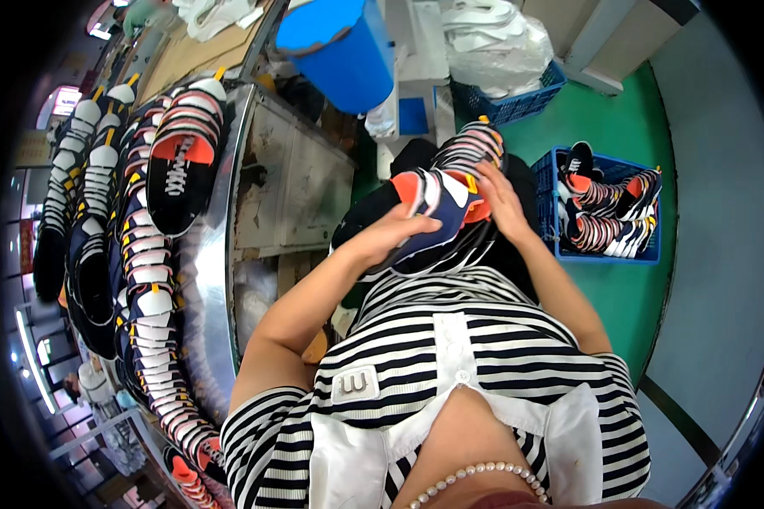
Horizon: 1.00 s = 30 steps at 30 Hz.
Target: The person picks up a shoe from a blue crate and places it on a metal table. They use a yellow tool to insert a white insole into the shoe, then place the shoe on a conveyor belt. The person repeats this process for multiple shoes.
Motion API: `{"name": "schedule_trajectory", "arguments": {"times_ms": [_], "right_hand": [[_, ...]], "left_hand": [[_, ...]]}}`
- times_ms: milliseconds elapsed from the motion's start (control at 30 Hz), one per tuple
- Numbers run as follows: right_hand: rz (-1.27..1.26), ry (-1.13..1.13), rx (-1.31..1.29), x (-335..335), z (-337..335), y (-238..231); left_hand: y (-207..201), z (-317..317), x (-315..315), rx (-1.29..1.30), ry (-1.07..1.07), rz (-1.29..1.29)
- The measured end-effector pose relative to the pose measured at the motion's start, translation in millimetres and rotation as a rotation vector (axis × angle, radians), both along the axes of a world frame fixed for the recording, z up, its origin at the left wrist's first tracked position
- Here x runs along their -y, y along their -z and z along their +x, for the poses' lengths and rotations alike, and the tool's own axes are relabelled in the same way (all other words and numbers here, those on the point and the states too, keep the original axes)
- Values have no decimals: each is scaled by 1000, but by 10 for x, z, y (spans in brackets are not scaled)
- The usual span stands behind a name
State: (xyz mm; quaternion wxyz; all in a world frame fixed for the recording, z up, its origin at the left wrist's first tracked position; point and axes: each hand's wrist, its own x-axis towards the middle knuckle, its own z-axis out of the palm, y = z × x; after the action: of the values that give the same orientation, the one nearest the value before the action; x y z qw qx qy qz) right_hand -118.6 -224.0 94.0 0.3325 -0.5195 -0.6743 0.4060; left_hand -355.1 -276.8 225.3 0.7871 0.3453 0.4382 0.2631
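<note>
A sneaker upper (pixel 437 208), black with orange, navy and white panels and striped sides, lies tilted in the person's lap, its toe pointing away. The left hand (pixel 390 231) grips its near end; the right hand (pixel 499 199) holds its far side.

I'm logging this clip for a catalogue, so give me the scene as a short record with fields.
left hand: grips the near end of a striped shoe upper
right hand: holds the same upper at its far side
right of the person: blue crate with more uppers, on a green floor
left of the person: rows of shoes on a metal-edged line
behind: blue bucket
</note>
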Motion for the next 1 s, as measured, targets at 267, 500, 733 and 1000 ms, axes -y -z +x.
{"name": "schedule_trajectory", "arguments": {"times_ms": [267, 500, 733, 1000], "right_hand": [[461, -122, 362, -293, -66, -957], [-246, -360, -133, -588, -1081, -1344], [-313, -257, -403, -767, -1323, -1102], [-109, -59, -443, -388, -1695, -633]], "left_hand": [[-292, -464, 102, -604, 123, 887], [-203, -640, -110, 386, -486, -16], [73, -1092, 40, -223, -822, 269], [327, -874, -458, -389, -627, 398]]}}
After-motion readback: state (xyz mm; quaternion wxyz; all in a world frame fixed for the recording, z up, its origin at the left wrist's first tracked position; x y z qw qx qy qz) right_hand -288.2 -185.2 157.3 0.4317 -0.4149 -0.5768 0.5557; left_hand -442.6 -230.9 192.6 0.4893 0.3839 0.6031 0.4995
